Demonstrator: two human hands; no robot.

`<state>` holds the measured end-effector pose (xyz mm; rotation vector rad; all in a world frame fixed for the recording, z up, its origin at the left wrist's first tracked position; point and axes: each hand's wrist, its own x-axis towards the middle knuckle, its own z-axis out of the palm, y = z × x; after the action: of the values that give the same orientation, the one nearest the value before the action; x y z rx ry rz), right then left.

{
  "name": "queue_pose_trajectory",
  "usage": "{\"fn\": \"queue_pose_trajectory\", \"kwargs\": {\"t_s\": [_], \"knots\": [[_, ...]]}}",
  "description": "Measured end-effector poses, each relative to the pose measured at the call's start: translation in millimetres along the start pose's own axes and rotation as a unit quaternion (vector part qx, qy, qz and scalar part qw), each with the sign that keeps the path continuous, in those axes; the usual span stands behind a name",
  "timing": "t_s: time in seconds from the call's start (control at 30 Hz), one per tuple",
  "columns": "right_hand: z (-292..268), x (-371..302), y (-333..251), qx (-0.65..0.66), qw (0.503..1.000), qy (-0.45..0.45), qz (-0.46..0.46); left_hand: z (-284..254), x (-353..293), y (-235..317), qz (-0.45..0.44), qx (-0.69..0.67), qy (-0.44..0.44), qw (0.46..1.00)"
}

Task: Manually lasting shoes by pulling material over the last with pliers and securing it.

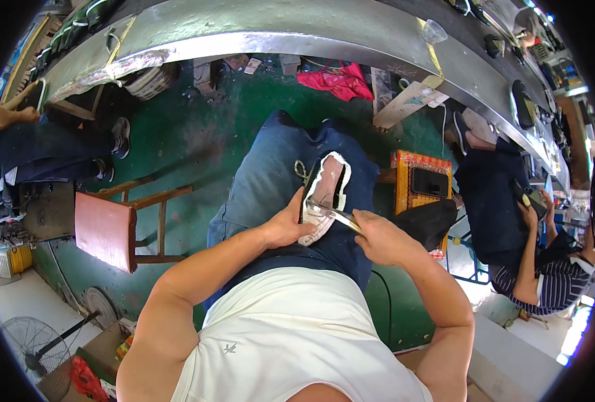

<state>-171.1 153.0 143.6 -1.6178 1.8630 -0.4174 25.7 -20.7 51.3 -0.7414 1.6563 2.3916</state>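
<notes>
While tool [342, 218] crosses shoe [329, 182] — edge [342, 200], floor [200, 137] leftward

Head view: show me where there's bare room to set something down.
Free: the green floor between the blue trousers and the wooden-legged stool, plus that stool's reddish seat. Crowded: the lap, where the left hand, right hand, hand tool and shoe meet; and the orange-topped stand, bearing a black slab and dark cloth.

White glare burns at the lower right, and the metal bench [244, 44] shines brightly. The green floor [234, 100] near it looks dim. Straight edges bend near the round black rim.
</notes>
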Motion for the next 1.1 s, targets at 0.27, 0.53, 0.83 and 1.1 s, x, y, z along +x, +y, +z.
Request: {"fn": "queue_pose_trajectory", "kwargs": {"t_s": [0.27, 0.53, 0.83, 1.1], "knots": [[-64, 39, -30, -0.049, 0.941, -0.301, 0.145, 0, 8, -22, 0.038, 0.049, -0.002, 0.998], [-69, 56, -27, -0.077, 0.923, -0.351, 0.138, 1, 9, -27, 0.054, 0.008, -0.009, 0.998], [-83, 87, -26, -0.157, 0.883, -0.428, 0.110, 7, 0, -8, 0.000, -0.456, -0.056, 0.888], [-103, 118, -68, -0.241, 0.855, -0.455, 0.061, 8, 1, -20, 0.029, -0.377, -0.025, 0.925]]}}
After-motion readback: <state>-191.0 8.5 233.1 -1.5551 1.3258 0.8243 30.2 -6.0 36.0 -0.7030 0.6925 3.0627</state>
